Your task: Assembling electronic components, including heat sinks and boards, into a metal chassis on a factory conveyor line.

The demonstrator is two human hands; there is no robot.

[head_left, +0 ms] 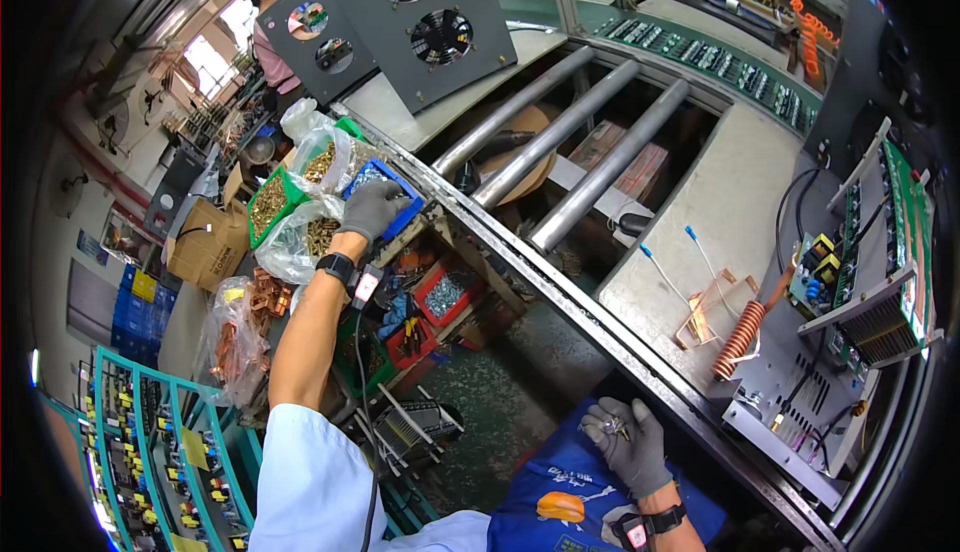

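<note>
My left hand [370, 210], in a grey glove, reaches down into a blue bin [407, 216] of small silver fasteners at the upper left. Its fingertips are hidden among the bin's contents. Close to my blue apron [565, 467], my right hand [637, 452] is turned palm up, also gloved in grey. The fingers curl around several small metal screws [616, 427]. Beside the blue bin stand a green bin [290, 190] of brass-coloured fittings and clear plastic bags [290, 237] with similar parts.
Steel rollers [610, 157] span a gap in the bench. To the right, a chassis [775, 452] carries a copper coil [738, 340] and a circuit board [900, 222]. Dark panels with fans [425, 67] stand at the back. Red bins [445, 292] sit below, and a person [272, 52] is beyond.
</note>
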